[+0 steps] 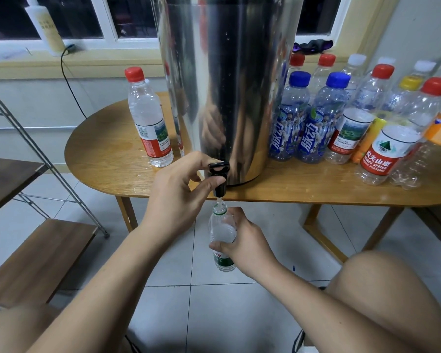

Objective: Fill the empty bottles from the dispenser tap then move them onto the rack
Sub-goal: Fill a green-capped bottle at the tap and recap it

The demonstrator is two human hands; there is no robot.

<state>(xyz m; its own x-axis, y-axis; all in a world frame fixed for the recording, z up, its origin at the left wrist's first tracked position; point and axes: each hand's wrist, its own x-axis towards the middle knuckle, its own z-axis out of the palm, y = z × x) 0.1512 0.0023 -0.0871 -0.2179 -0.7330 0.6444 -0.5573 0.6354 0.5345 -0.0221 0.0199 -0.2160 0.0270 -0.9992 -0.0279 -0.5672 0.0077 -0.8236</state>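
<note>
A steel dispenser [224, 80] stands on the wooden table [303, 184] with its black tap [219, 178] over the front edge. My left hand [173, 197] pinches the tap's lever with thumb and forefinger. Below the spout my right hand [245, 240] grips an uncapped clear bottle with a green label [222, 235], its mouth right under the tap; a thin stream of water runs into it. A capped red-label bottle [149, 118] stands left of the dispenser. Several capped empty bottles [367, 118] crowd the table on the right. The wooden-shelved metal rack [41, 253] is at the left.
A black cable [69, 72] hangs from the windowsill behind the table. A pale tall bottle [45, 26] stands on the sill. My bare knee [392, 296] is at the lower right over the tiled floor [189, 314].
</note>
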